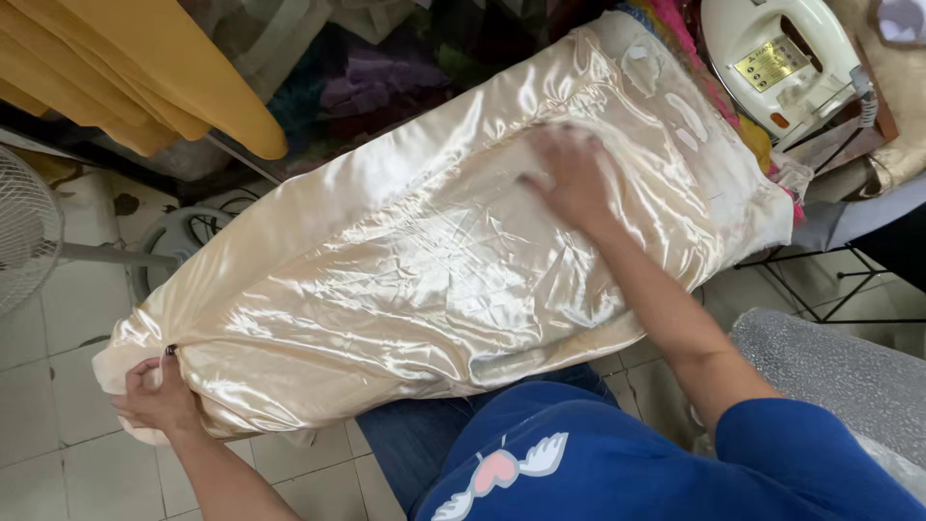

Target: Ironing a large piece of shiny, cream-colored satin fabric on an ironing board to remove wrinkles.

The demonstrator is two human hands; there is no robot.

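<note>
Right now I have the satin [405, 260] spread along the ironing board, which it covers fully; it runs from lower left to upper right. My left hand [159, 396] is closed, pinching the gathered end of the cloth at the board's near-left tip. My right hand [569, 174] lies flat and spread on the cloth toward the far end, slightly blurred, so I judge it is smoothing.

How I'd do this step well: keep the left pinch firm so the cloth stays taut, sweep the flat palm away from that anchor, press lightly, since satin slides and creases easily. Work the wrinkled middle zone first; I'd judge the iron is best kept off until the surface lies flat.

Materials: satin is cream, glossy, thin, with sharp crinkles in the middle and bright highlights. It wraps the board like a long rounded cushion. Iron [776, 58] is cream plastic, rests at the far right end, just beside the cloth. Yellow cloth [145, 77] hangs at upper left, matte. Fan [24, 232] has a white wire grille, stands on the tiled floor [58, 463]. Grey speckled cover [839, 376] sits at right.
</note>
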